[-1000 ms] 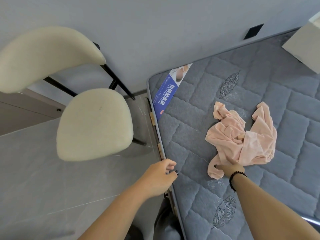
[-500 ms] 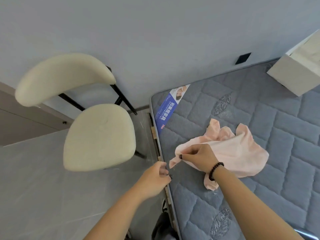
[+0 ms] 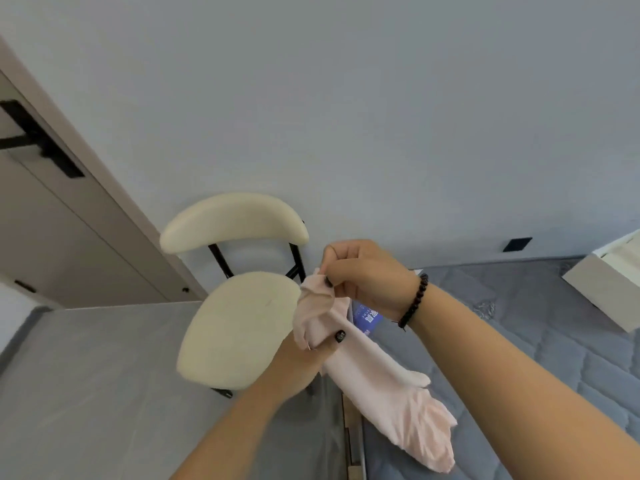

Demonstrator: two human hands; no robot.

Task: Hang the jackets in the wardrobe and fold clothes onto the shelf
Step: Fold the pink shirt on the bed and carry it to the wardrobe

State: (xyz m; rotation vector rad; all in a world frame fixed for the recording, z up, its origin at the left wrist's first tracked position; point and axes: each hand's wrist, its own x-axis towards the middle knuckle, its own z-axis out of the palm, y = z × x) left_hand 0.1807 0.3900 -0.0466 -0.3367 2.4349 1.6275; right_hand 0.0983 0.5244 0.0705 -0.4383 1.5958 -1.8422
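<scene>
I am looking down past my own two bare arms at a pale pink garment [image 3: 388, 382] that I hold up in the air in front of me. My right hand [image 3: 367, 271], with a dark beaded bracelet [image 3: 414, 301] on its wrist, pinches the top edge of the cloth between thumb and curled fingers, at the highest point of the fabric. My left hand [image 3: 308, 348] sits just below it, its fingers wrapped in the cloth and its thumb pressed on the front, so that both hands grip the same upper end close together. I judge that I hold it this way to find an edge or corner and shake the garment open before folding it. The rest of the cloth hangs down and to the right in a long loose drape, its lower end bunched in soft pleats over the near edge of a grey quilted mattress [image 3: 554, 341]; I cannot tell whether that end touches the mattress or hangs just above it. Behind my hands stands a cream padded chair [image 3: 235, 327] with black legs, on a grey floor [image 3: 86, 375], against a plain pale wall. To the left is a beige door [image 3: 52, 237] with a black handle. A white box [image 3: 602, 289] rests at the far right of the mattress. No wardrobe or shelf is in view, so folding seems only just begun.
</scene>
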